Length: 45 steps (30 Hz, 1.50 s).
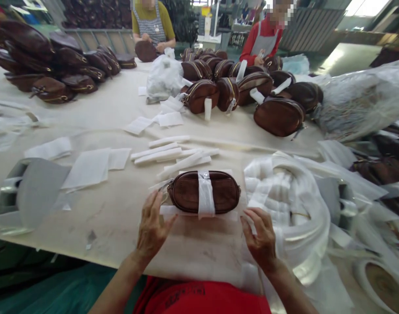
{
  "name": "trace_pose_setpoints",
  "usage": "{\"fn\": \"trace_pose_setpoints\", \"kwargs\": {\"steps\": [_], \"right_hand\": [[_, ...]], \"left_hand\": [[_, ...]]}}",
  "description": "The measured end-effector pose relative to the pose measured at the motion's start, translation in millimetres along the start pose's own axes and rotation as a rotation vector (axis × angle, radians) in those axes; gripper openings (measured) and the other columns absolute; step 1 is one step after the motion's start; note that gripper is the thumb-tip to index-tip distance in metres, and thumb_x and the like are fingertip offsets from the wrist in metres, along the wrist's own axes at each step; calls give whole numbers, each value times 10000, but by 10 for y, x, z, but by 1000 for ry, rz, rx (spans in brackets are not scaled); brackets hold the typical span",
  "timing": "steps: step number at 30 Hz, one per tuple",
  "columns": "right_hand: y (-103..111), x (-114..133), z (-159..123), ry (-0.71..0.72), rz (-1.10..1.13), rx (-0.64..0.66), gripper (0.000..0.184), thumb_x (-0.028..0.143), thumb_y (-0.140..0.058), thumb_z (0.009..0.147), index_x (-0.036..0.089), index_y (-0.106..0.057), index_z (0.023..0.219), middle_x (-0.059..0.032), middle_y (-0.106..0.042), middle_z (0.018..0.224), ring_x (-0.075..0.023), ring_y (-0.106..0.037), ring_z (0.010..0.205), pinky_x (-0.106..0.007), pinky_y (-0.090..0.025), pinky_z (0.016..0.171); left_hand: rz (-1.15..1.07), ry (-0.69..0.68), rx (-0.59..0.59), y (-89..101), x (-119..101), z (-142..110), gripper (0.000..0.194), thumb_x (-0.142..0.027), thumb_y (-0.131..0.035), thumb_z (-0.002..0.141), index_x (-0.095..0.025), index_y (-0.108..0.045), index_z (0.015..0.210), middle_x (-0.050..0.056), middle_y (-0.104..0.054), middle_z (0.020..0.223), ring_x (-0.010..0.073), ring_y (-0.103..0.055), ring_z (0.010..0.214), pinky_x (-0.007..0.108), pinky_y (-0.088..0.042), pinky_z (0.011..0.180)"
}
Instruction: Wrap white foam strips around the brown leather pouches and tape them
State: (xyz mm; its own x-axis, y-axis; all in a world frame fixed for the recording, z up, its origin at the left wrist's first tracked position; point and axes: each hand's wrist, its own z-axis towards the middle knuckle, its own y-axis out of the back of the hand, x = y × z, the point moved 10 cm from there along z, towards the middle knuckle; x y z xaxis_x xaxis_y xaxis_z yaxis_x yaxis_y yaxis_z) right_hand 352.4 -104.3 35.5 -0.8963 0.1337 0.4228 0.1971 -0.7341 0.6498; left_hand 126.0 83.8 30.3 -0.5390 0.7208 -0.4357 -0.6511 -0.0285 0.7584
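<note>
Brown pouch (190, 192) with white band (206, 196), on a worktop (121, 235)

Left hand (152, 224): thumb and fingers spread apart, nothing clamped; fingertips beside the pouch's left end and its metal fitting, contact uncertain. Right hand (260, 235): fingers slightly bent, thumb apart, nothing held; just off the right end.

Pouch: lies beyond and between the hands, long axis running left to right, band wrapped across its middle. Left hand appears the nearer. Open room: on the near side, between the wrists, towards the worktop's edge.

Right of the pouch: coiled white sheeting (312, 209), close beside the right hand and limiting room that way. Far left: one grey dispenser (39, 192), well apart.

Behind the pouch: loose white strips (160, 153), close to its far edge; white sheets (91, 168) to their left.

Farther: group of brown pouches (279, 115), several with white bands; second heap (52, 89), left.

Farthest: two co-workers, one in a checked apron (155, 19), one in red sleeves (248, 48), each handling a pouch.
</note>
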Motion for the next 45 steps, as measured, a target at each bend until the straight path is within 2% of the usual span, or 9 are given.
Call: {"fn": "trace_pose_setpoints", "kwargs": {"steps": [4, 7, 11, 14, 18, 22, 28, 39, 45], "right_hand": [[-199, 154, -136, 72, -77, 102, 367, 189, -559, 849, 195, -499, 1211, -134, -506, 1197, -279, -467, 1155, -449, -430, 930], [-359, 191, 7, 112, -97, 161, 456, 260, -572, 845, 197, -458, 1282, -153, -407, 1339, -326, -359, 1276, -512, -375, 999], [-556, 196, 142, 148, -112, 258, 517, 321, -607, 812, 205, -462, 1295, -161, -282, 1443, -395, -229, 1344, -605, -310, 1020], [-482, 164, 88, 121, -65, 187, 457, 293, -608, 812, 205, -484, 1242, -165, -388, 1355, -359, -341, 1289, -562, -364, 996], [-276, -254, -116, -320, 99, 34, 422, 393, -601, 801, 179, -483, 1145, -136, -546, 1076, -262, -566, 977, -433, -509, 802], [-606, -607, -476, -945, 461, 219, 578, 525, -587, 747, 158, -426, 1163, -75, -606, 874, -205, -610, 712, -361, -517, 649], [-865, -626, -525, -1181, 824, 138, 554, 475, -690, 605, 178, -452, 1008, -7, -625, 712, -175, -584, 649, -303, -480, 610], [-786, -853, -617, -1242, 859, -69, 565, 452, -783, 488, 194, -480, 889, 37, -583, 642, -129, -536, 556, -243, -435, 520], [-572, -762, -301, -865, 409, 166, 361, 507, -573, 712, 184, -554, 872, -81, -638, 793, -245, -609, 767, -405, -493, 728]], "left_hand": [[49, -115, 153, -412, -133, -33, 785, -263, -607, 820, -207, -137, 1447, 167, -153, 1501, 330, -191, 1377, 501, -331, 1073], [91, -226, 146, -470, -222, 15, 793, -165, -609, 803, -240, -152, 1447, 149, -104, 1516, 328, -194, 1377, 485, -344, 1071], [224, -424, 140, -425, -330, 116, 707, -302, -681, 782, -277, -323, 1392, 158, -183, 1495, 381, -231, 1353, 577, -316, 1050], [227, -555, 199, -421, -400, 150, 606, -320, -671, 792, -223, -418, 1335, 148, -379, 1408, 349, -288, 1336, 550, -296, 1072], [153, -671, 240, -470, -524, 91, 423, -243, -579, 850, -202, -494, 1262, 88, -541, 1273, 245, -415, 1267, 458, -264, 1114], [107, -602, 179, -492, -514, 103, 335, -251, -581, 850, -208, -558, 1181, 80, -566, 1239, 233, -465, 1221, 445, -282, 1097], [68, -578, 169, -494, -505, 131, 247, -257, -560, 860, -193, -592, 1096, 87, -580, 1213, 240, -476, 1208, 453, -290, 1079], [35, -571, 138, -488, -476, 124, 216, -274, -533, 878, -185, -600, 1064, 90, -591, 1193, 246, -481, 1203, 458, -305, 1060], [74, -584, 109, -453, -546, 133, 210, -241, -522, 872, -184, -601, 1058, 82, -602, 1185, 238, -492, 1196, 450, -302, 1071]]}}
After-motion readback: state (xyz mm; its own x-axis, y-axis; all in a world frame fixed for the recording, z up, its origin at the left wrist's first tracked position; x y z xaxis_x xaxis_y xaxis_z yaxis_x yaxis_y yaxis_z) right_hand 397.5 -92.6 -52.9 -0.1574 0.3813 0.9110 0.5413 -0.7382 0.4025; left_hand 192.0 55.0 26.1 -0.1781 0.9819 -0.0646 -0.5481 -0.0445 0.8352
